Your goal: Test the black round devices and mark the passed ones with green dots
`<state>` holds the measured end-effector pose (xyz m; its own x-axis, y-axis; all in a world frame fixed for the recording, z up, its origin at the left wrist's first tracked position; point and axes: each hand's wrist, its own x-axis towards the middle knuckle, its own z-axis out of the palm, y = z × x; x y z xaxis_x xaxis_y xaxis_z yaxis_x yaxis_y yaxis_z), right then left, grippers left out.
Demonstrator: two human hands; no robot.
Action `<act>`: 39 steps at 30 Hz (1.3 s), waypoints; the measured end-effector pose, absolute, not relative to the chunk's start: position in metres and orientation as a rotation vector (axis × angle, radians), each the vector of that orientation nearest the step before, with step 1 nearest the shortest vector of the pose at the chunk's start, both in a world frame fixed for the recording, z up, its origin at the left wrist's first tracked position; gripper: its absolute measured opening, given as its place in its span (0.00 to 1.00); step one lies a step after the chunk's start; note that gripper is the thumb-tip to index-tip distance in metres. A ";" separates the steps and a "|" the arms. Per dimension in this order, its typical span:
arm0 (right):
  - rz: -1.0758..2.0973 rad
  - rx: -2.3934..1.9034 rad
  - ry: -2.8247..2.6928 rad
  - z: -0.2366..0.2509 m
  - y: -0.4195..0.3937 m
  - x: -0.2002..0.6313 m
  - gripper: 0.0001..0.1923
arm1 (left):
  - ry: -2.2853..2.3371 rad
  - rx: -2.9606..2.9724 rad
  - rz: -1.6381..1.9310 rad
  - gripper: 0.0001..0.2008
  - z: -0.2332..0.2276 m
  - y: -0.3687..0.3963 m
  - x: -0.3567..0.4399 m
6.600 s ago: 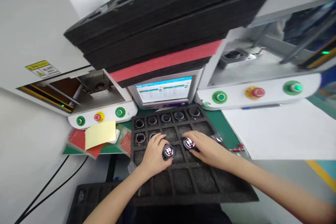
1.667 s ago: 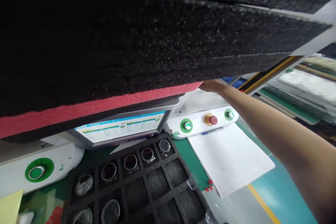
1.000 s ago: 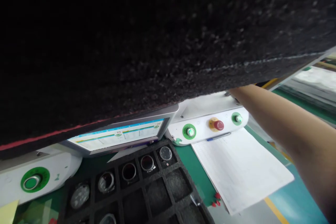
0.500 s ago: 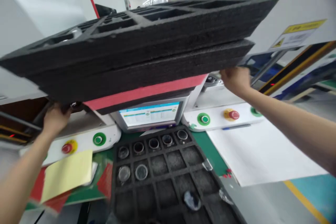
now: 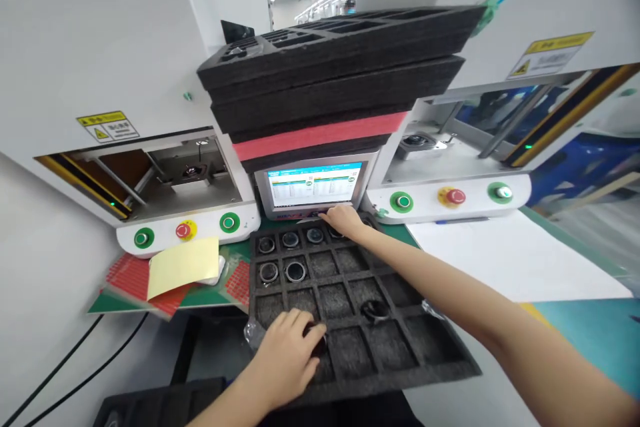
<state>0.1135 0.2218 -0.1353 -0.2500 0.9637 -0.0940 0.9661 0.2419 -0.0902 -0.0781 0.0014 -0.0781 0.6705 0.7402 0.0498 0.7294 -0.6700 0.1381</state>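
Note:
A black foam tray [image 5: 361,379] with square compartments lies in front of me, several round lens-like parts [image 5: 295,271] in its far-left compartments. Over the near-left part of the tray is my left hand [image 5: 287,355], its fingers curled round a dark round part [image 5: 319,343] that they mostly cover. My right hand [image 5: 345,221] reaches to the tray's far row, just below the screen. Its fingers are bent together, and what they hold, if anything, is hidden. Another dark ring-shaped part [image 5: 375,310] sits tilted in a compartment right of centre.
Stacked black foam trays [image 5: 335,83] rise above a monitor [image 5: 315,185]. Machines with open bays flank it, with fixtures [image 5: 191,173] inside and red emergency buttons [image 5: 455,196] in front. White paper [image 5: 505,253] lies right; a yellow sheet [image 5: 184,267] lies left. Another foam tray [image 5: 160,403] is lower left.
Both hands have come away from the machine bays to the tray, the left to its near side, the right to its far row. Sensor lights turned from red to green. The view has shifted.

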 end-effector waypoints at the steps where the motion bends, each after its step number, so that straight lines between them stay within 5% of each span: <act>1: -0.196 1.920 2.444 -0.137 0.222 0.113 0.17 | 1.217 2.779 0.118 0.22 -0.081 -0.003 -0.081; 9: -0.249 2.018 2.405 -0.133 0.214 0.101 0.17 | 1.107 2.777 0.023 0.17 -0.095 -0.011 -0.078; 17: -0.626 2.082 2.626 -0.085 0.149 0.108 0.14 | 1.347 2.172 0.458 0.20 -0.076 -0.014 -0.082; 22: -1.176 1.989 2.894 -0.060 0.030 0.132 0.15 | 1.177 1.046 0.841 0.18 -0.053 -0.040 -0.066; 25: -1.947 1.984 2.956 -0.068 -0.027 0.132 0.08 | 1.032 0.581 0.889 0.17 -0.053 -0.058 -0.048; 28: -2.396 2.183 2.801 -0.082 -0.060 0.124 0.08 | 1.120 0.698 0.879 0.15 -0.058 -0.075 -0.035; 34: -2.458 2.260 2.875 -0.081 -0.088 0.122 0.18 | 1.335 1.038 1.038 0.08 -0.055 -0.106 -0.026; 39: -2.401 2.209 3.019 -0.073 -0.094 0.120 0.16 | 1.236 1.308 1.240 0.07 -0.054 -0.109 -0.032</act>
<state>0.1203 -0.0945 -0.0734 0.0482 0.9476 0.3157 -0.0943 0.3190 -0.9431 -0.0323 -0.1089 -0.0545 -0.0116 0.9972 0.0737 0.0702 -0.0727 0.9949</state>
